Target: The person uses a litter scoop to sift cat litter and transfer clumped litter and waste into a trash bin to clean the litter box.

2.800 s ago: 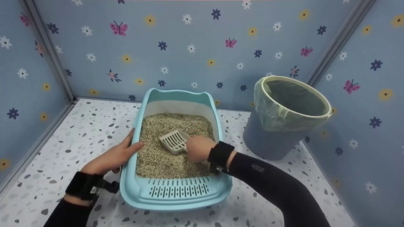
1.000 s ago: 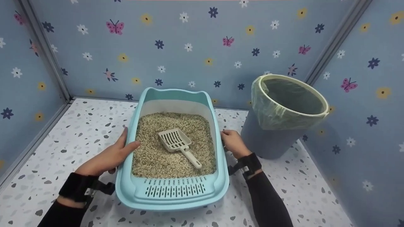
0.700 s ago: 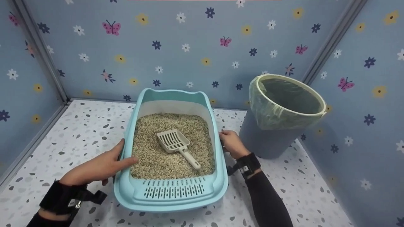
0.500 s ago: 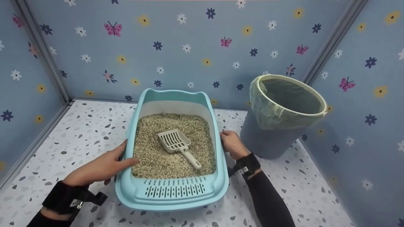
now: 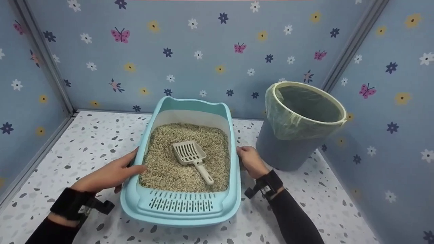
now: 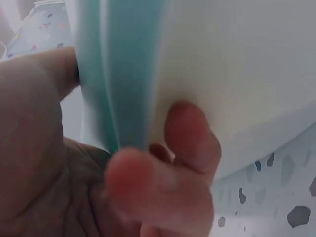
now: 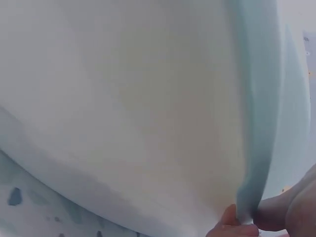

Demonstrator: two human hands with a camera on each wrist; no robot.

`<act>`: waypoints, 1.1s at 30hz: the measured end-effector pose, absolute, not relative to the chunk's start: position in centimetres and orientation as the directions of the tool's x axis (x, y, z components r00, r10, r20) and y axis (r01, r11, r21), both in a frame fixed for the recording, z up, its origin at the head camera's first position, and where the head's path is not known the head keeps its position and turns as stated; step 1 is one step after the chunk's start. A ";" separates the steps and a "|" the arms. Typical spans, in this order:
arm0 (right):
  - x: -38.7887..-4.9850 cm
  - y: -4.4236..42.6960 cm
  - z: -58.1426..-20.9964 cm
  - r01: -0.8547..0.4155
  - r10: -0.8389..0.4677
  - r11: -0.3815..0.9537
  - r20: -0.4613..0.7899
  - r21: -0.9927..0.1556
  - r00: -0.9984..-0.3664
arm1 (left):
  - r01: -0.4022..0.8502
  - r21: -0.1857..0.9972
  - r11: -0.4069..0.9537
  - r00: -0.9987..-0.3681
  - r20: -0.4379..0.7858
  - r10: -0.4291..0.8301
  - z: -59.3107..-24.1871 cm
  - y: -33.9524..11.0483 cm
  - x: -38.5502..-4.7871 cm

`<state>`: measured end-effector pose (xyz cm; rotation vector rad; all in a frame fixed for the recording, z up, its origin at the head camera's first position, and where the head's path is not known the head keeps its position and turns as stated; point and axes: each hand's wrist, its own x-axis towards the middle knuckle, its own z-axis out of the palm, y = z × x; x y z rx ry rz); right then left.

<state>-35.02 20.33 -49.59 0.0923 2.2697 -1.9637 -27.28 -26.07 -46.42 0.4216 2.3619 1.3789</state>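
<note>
A light-blue litter box (image 5: 180, 214) with a white lower body stands on the speckled surface, filled with grainy tan litter (image 5: 162, 173). On the litter lies a beige slotted scoop (image 5: 190, 153), its handle pointing toward the near right. My left hand (image 5: 108, 174) grips the box's left rim, thumb over the top; the left wrist view shows its fingers (image 6: 190, 133) curled beneath the rim. At the opposite side my right hand (image 5: 251, 161) holds the right rim. The right wrist view catches only its fingertips (image 7: 232, 229) pinching that edge, beside the white wall (image 7: 148, 123).
A grey-blue trash bin (image 5: 284, 150) lined with a translucent yellowish bag (image 5: 284, 125) stands close by on the right, near my right hand. Blue patterned panels (image 5: 190, 40) enclose the back and both sides.
My right hand has let go of the scoop, leaving it on the litter, and moved to the right rim. My left hand slid nearer along its rim. The box has turned slightly, far end rightward.
</note>
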 end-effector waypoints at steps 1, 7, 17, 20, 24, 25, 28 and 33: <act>-34.8 20.2 -49.6 0.137 -0.041 0.153 -0.145 -0.979 -0.989 | 0.085 0.875 0.476 -0.887 -0.151 0.436 -46.5 -26.3 -27.5; -33.6 20.1 -49.7 0.159 -0.014 0.196 -0.164 -0.968 -0.986 | 0.137 0.882 0.450 -0.876 -0.103 0.470 -46.8 -27.0 -28.2; -37.4 21.0 -49.6 0.180 -0.074 0.164 -0.194 -0.970 -0.978 | 0.073 0.845 0.529 -0.918 -0.151 0.368 -45.4 -25.3 -25.7; -39.0 21.2 -49.4 0.178 -0.060 0.130 -0.187 -0.976 -0.981 | 0.037 0.821 0.570 -0.931 -0.179 0.318 -45.4 -25.2 -24.7; -39.8 21.3 -49.4 0.201 -0.071 0.064 -0.205 -0.977 -0.976 | 0.031 0.827 0.561 -0.939 -0.168 0.299 -45.8 -25.5 -24.2; -39.8 21.3 -49.4 0.206 -0.078 0.047 -0.209 -0.977 -0.975 | 0.034 0.828 0.560 -0.940 -0.164 0.300 -45.9 -25.6 -24.2; -39.7 21.5 -49.6 0.218 -0.098 0.003 -0.217 -0.976 -0.971 | 0.046 0.833 0.551 -0.939 -0.153 0.309 -46.2 -26.0 -24.5; -38.9 21.7 -49.9 0.234 -0.165 -0.061 -0.221 -0.970 -0.961 | 0.048 0.843 0.536 -0.940 -0.143 0.309 -46.7 -27.0 -25.4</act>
